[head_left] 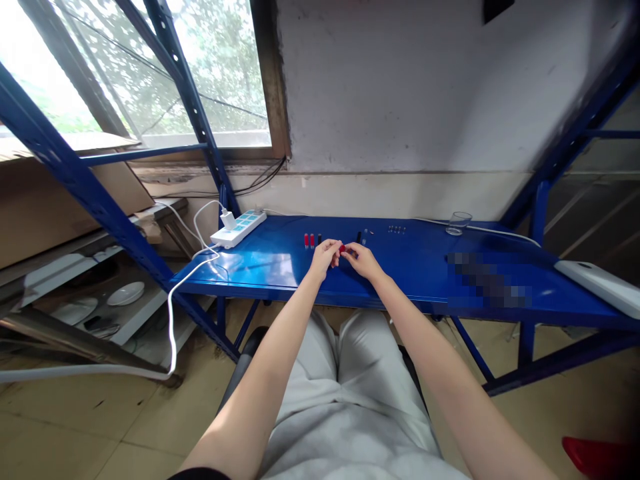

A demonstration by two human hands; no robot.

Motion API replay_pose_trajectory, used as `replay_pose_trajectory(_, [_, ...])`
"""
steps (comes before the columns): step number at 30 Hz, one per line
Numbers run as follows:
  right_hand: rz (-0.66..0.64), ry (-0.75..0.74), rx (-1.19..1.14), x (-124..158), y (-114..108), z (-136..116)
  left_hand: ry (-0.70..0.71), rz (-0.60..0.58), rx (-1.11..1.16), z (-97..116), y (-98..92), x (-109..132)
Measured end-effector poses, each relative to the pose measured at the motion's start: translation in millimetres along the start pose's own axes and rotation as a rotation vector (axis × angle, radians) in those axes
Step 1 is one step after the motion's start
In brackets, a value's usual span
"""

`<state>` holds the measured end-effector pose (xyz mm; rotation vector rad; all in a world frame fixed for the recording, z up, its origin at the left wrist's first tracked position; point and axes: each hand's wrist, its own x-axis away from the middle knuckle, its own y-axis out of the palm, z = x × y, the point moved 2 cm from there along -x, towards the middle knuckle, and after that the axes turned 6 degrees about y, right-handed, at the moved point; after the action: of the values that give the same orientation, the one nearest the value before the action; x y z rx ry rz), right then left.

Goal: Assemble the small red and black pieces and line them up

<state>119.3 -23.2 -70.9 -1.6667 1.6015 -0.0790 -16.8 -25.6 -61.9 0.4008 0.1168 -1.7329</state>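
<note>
My left hand (325, 256) and my right hand (363, 260) meet over the front middle of a blue metal shelf (280, 267). Both are pinched on a small red piece (342, 249) held between their fingertips. Just behind the hands, two small red pieces (309, 240) stand upright on the shelf with a small dark one (319, 239) beside them. A black piece (359, 237) and a small blue one (365, 235) lie a little further right. A row of tiny dark parts (396, 229) sits behind those.
A white power strip (238, 228) with a white cable lies at the shelf's back left. A glass dish (459, 222) stands at the back right, a white device (600, 283) at the right edge. Blue rack posts frame both sides. Plates sit on a low shelf at left (125, 293).
</note>
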Motion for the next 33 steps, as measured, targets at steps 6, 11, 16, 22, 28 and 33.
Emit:
replay_pose_trajectory(6, [-0.006, 0.004, 0.005, 0, 1, 1, -0.031, -0.02, 0.009, 2, 1.4, 2])
replay_pose_trajectory(11, [-0.01, 0.013, 0.045, 1, 0, -3, -0.034, -0.016, 0.004, 4, 2.2, 2])
replay_pose_trajectory(16, [0.085, 0.111, 0.177, 1, -7, -1, 0.006, 0.068, -0.022, 3, -1.0, 1])
replay_pose_trajectory(22, [0.262, 0.529, 0.315, 0, -37, 23, 0.012, 0.084, -0.023, -2, -4.3, -2])
replay_pose_trajectory(28, [0.17, 0.582, 0.391, -14, -48, 41, -0.004, 0.079, -0.045, -4, -4.2, -1])
replay_pose_trajectory(33, [0.09, 0.499, 0.384, -26, -42, 44, -0.003, 0.066, -0.063, -3, -3.7, 0])
